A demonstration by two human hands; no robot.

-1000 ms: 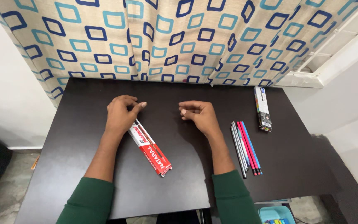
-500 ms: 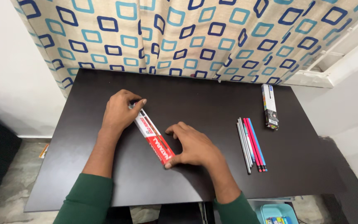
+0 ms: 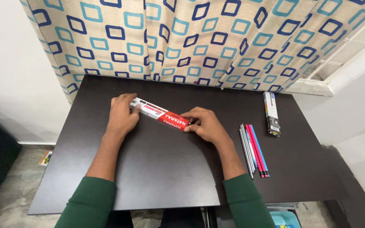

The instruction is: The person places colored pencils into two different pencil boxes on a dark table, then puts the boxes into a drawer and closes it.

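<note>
Two hands, left hand [image 3: 122, 114], right hand [image 3: 203, 123], gripping pencil box [image 3: 160, 114] ends

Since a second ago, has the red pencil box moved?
Yes. The red pencil box has swung from a steep diagonal to nearly level and sits closer to the curtain, now gripped at both ends by the left hand and right hand.

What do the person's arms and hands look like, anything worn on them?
Both arms wear dark green long sleeves, pushed up so the forearms are bare: left sleeve, right sleeve. The left hand and right hand are bare, with no gloves. No rings, watch or bracelets show on the fingers or wrists in this view.
</note>
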